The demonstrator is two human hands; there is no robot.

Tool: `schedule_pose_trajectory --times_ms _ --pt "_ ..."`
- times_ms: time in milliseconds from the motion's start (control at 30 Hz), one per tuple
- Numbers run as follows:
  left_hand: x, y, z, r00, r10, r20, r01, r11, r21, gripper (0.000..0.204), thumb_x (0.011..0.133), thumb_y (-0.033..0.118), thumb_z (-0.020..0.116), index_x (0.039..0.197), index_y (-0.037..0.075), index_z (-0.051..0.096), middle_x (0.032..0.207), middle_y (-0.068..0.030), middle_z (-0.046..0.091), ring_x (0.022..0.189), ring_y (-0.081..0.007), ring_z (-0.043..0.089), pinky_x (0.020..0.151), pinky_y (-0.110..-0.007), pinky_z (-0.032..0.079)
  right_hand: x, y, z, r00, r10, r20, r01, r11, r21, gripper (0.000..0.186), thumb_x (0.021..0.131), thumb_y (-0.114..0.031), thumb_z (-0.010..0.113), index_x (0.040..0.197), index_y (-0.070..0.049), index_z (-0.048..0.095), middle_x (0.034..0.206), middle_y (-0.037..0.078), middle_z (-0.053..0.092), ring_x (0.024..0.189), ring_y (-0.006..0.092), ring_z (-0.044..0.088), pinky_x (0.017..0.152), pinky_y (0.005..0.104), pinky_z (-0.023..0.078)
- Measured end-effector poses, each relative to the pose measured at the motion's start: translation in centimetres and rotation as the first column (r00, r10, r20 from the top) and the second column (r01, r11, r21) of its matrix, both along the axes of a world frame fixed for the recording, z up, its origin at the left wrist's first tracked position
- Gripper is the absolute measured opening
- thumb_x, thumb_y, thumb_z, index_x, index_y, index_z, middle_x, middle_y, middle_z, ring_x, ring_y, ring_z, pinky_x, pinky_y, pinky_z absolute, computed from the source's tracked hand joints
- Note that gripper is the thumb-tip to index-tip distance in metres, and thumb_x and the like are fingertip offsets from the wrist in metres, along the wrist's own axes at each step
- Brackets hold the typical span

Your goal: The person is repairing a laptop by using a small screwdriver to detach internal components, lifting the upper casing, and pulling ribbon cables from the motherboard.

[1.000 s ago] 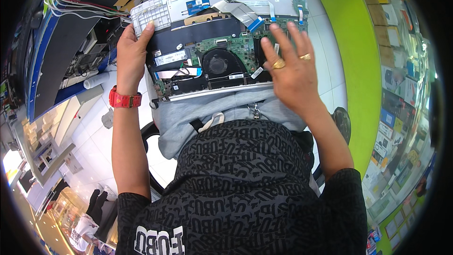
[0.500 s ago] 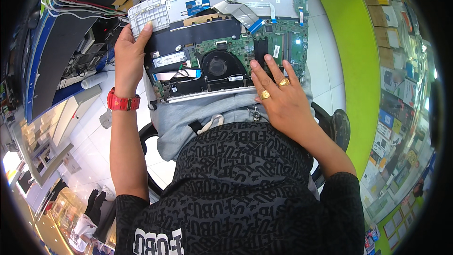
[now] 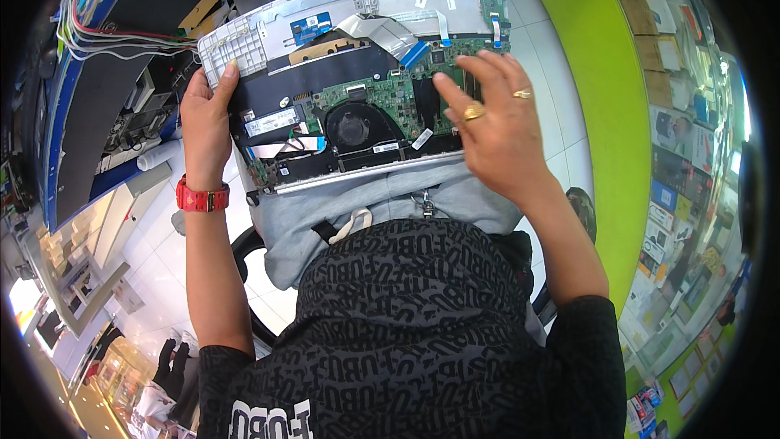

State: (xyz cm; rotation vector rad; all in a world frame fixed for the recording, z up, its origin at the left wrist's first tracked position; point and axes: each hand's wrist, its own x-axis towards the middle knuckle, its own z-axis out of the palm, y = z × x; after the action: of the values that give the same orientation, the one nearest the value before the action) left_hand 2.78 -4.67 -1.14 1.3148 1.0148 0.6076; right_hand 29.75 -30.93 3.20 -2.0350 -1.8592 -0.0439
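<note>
An opened laptop base, its innards bare, lies tilted across my lap. My left hand grips its left edge, thumb on top and fingers behind. My right hand, with rings, is over the right part of the green circuit board, fingers apart and nothing seen held; whether they touch the board I cannot tell. A round black fan, a wide grey ribbon cable with a blue end, a slim storage stick and a small blue board show. A white label sits near a dark strip.
To the right runs a bright green counter edge beside a glass case of boxed goods. At the left, coloured wires reach toward the laptop from a dark bench. White floor tiles show around me.
The laptop base and my left hand have shifted left and slightly down. My right hand's fingers have risen farther up the board. A white label now shows lower, by the dark strip's near end.
</note>
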Motion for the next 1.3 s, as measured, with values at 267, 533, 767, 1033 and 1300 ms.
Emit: schedule_pose_trajectory --times_ms 267,533,767,1033,1300 --pt "-0.5 0.3 -0.5 1.0 -0.008 0.019 0.008 1.0 -0.003 0.04 0.107 0.024 0.065 0.135 -0.003 0.059 0.128 -0.0102 0.071 0.111 -0.0107 0.066 0.1 -0.027 0.049 0.0 1.3 -1.3 0.999 0.001 0.049 0.001 0.999 -0.039 0.044 0.084 -0.003 0.063 0.127 -0.009 0.073 0.134 0.016 0.06 0.131 0.0378 0.051 0.118 0.0612 0.035" --pt "-0.1 -0.2 0.1 0.999 0.022 0.029 -0.023 0.999 0.023 0.035 0.105 0.022 0.068 0.127 -0.004 0.062 0.121 -0.0102 0.074 0.104 -0.0096 0.068 0.094 -0.025 0.052 0.1 1.4 -1.3 0.998 -0.012 0.058 0.013 1.0 -0.01 0.046 0.084 -0.002 0.064 0.128 -0.012 0.073 0.129 0.013 0.058 0.128 0.0347 0.052 0.118 0.0605 0.036" --pt "-0.2 -0.2 0.1 0.999 0.022 0.04 -0.023 0.999 0.026 0.032 0.105 0.021 0.069 0.125 -0.004 0.063 0.12 -0.0099 0.074 0.103 -0.0095 0.067 0.094 -0.025 0.051 0.1 1.5 -1.0 0.996 0.011 0.092 -0.008 0.999 -0.035 0.045 0.082 -0.002 0.066 0.124 -0.014 0.075 0.129 0.014 0.06 0.127 0.0347 0.053 0.117 0.0595 0.038" --pt "-0.1 -0.2 0.2 0.999 0.036 0.022 -0.036 0.999 0.022 0.031 0.105 0.02 0.068 0.125 -0.003 0.064 0.12 -0.0098 0.074 0.103 -0.0092 0.068 0.094 -0.024 0.051 0.3 1.6 -1.0 0.999 0.012 0.051 -0.011 0.999 -0.031 0.045 0.081 -0.002 0.066 0.124 -0.01 0.074 0.127 0.015 0.064 0.128 0.0356 0.055 0.116 0.059 0.039" --pt "-0.1 -0.3 0.4 0.999 0.039 0.017 -0.04 0.999 0.035 0.033 0.105 0.021 0.068 0.126 -0.003 0.063 0.121 -0.0099 0.074 0.104 -0.0094 0.068 0.094 -0.024 0.052 -0.1 1.5 -1.2 0.993 0.015 0.12 -0.011 1.0 -0.028 0.047 0.084 -0.003 0.062 0.129 -0.01 0.072 0.13 0.015 0.062 0.125 0.0363 0.055 0.116 0.0601 0.038"
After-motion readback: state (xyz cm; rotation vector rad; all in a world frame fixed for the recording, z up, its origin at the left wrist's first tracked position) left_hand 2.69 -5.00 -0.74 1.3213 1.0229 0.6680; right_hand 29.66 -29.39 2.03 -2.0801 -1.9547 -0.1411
